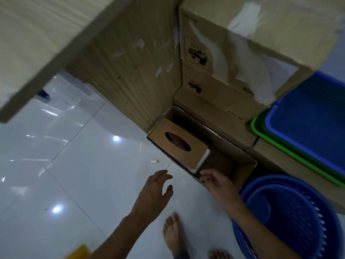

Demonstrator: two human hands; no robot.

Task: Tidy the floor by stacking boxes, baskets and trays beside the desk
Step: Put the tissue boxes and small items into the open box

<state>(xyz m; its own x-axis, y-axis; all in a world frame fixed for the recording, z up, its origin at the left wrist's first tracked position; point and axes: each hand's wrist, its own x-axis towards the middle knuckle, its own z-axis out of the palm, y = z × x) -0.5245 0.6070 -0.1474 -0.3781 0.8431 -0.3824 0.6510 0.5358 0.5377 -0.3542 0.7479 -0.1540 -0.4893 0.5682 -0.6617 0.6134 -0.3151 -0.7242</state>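
The left hand (155,191) hovers, fingers spread, at seven o'clock of the open brown cardboard box (240,171). The right hand (217,182), fingers loosely curled, touches its near rim beside the wooden tissue holder (177,144).

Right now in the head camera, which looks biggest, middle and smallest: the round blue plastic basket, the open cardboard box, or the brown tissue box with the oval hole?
1. Round blue plastic basket, though it is nearest the camera and cut off by the frame, so this is unsure.
2. Open cardboard box.
3. Brown tissue box with the oval hole, which sits inside it.
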